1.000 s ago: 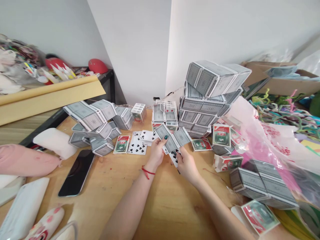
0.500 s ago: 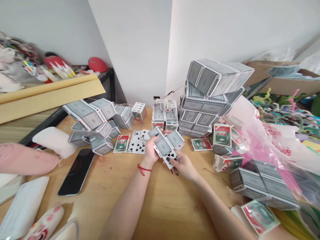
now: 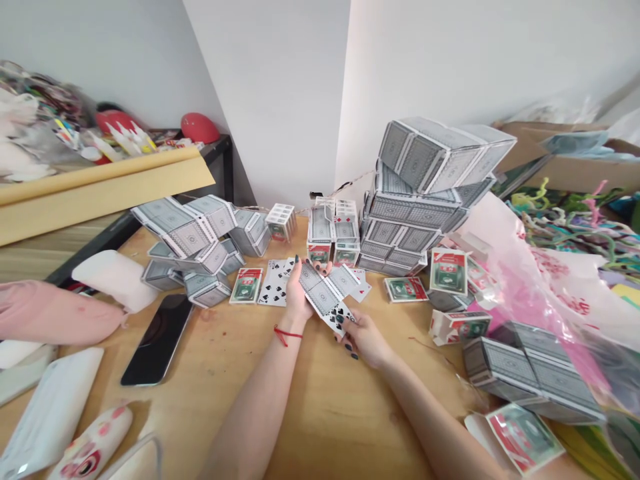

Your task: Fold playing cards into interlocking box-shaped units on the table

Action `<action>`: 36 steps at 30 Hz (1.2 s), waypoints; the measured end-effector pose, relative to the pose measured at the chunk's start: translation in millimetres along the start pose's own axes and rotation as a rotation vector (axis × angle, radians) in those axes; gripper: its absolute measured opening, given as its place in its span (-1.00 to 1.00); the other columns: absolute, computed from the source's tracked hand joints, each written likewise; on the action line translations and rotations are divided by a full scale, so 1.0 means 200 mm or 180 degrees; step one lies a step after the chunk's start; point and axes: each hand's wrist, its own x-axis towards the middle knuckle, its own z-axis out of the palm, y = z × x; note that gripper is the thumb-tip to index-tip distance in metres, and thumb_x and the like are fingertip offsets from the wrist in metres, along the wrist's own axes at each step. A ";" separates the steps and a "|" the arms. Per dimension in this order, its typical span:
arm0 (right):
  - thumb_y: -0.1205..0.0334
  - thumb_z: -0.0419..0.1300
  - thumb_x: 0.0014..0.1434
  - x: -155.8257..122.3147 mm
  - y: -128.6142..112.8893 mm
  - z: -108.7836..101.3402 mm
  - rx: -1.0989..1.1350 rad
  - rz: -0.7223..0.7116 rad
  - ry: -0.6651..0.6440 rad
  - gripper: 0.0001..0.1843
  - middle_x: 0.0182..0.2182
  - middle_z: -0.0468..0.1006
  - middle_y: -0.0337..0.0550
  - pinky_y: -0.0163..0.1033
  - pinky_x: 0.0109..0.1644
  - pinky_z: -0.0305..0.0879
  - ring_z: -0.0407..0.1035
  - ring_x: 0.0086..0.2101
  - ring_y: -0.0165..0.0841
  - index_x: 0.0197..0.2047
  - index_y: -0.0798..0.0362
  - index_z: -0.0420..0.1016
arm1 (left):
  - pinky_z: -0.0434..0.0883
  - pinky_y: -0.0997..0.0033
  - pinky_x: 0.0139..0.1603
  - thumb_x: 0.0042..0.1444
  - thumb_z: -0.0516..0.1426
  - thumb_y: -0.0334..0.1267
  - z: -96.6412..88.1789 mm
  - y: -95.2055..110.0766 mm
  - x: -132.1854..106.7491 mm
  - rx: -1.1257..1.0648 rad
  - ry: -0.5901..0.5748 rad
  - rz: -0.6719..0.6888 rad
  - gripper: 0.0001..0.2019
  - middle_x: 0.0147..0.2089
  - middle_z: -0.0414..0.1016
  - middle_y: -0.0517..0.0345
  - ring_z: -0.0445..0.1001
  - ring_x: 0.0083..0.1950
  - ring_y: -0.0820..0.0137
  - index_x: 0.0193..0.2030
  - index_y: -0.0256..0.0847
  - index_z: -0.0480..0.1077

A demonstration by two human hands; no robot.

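My left hand [image 3: 298,300] and my right hand [image 3: 363,335] both grip a small fan of grey-backed playing cards [image 3: 326,299] above the wooden table [image 3: 310,400]. One card in the fan shows black spades at its lower end. My left fingers wrap round the upper edge of the cards, my right fingers pinch the lower end. A red string circles my left wrist. Loose face-up spade cards [image 3: 273,290] lie just left of my left hand.
A tall stack of card-built blocks [image 3: 420,200] stands right of centre, a lower pile [image 3: 190,237] on the left, small card boxes [image 3: 327,230] behind my hands. A black phone [image 3: 156,340] lies left. Red card packs [image 3: 445,270], pink plastic bag [image 3: 520,280] on the right.
The fan of cards has closed up and dropped lower towards the table. My hands have drawn closer together, and the view has shifted slightly.
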 end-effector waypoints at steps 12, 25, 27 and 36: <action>0.02 0.13 -0.04 -0.01 0.00 0.01 0.0279 -0.0043 0.0048 -0.69 -0.69 0.33 -0.40 -0.45 -0.81 0.01 0.05 -0.80 -0.59 -0.47 0.05 0.12 | 0.29 0.24 -0.06 0.00 0.08 -0.14 0.05 -0.02 -0.04 0.0004 -0.0236 0.0034 -0.81 -0.54 0.29 0.26 0.37 -0.43 0.47 -0.49 -0.20 0.25; 0.05 0.15 -0.07 -0.01 -0.02 0.03 0.0310 -0.0094 0.0078 -0.71 -0.71 0.29 -0.40 -0.43 -0.81 0.07 0.04 -0.79 -0.57 -0.48 0.04 0.13 | 0.31 0.31 -0.14 0.00 0.07 -0.15 0.04 -0.03 -0.06 0.0204 -0.0065 0.0058 -0.85 -0.54 0.27 0.28 0.26 -0.53 0.53 -0.45 -0.17 0.26; 0.04 0.15 -0.06 -0.01 -0.02 0.03 0.0288 -0.0140 0.0069 -0.70 -0.71 0.29 -0.41 -0.42 -0.81 0.08 0.07 -0.79 -0.57 -0.47 0.04 0.13 | 0.31 0.31 -0.15 -0.02 0.08 -0.13 0.03 -0.03 -0.05 0.0191 -0.0039 0.0049 -0.84 -0.53 0.28 0.26 0.28 -0.52 0.52 -0.44 -0.17 0.27; -0.01 0.13 -0.03 0.00 -0.01 0.02 0.0170 -0.0199 0.0003 -0.68 -0.68 0.29 -0.42 -0.42 -0.80 0.10 0.13 -0.80 -0.56 -0.46 0.03 0.11 | 0.30 0.37 -0.23 -0.01 0.09 -0.11 0.01 -0.03 -0.02 0.0117 -0.0010 0.0170 -0.83 -0.52 0.28 0.28 0.26 -0.54 0.53 -0.44 -0.16 0.28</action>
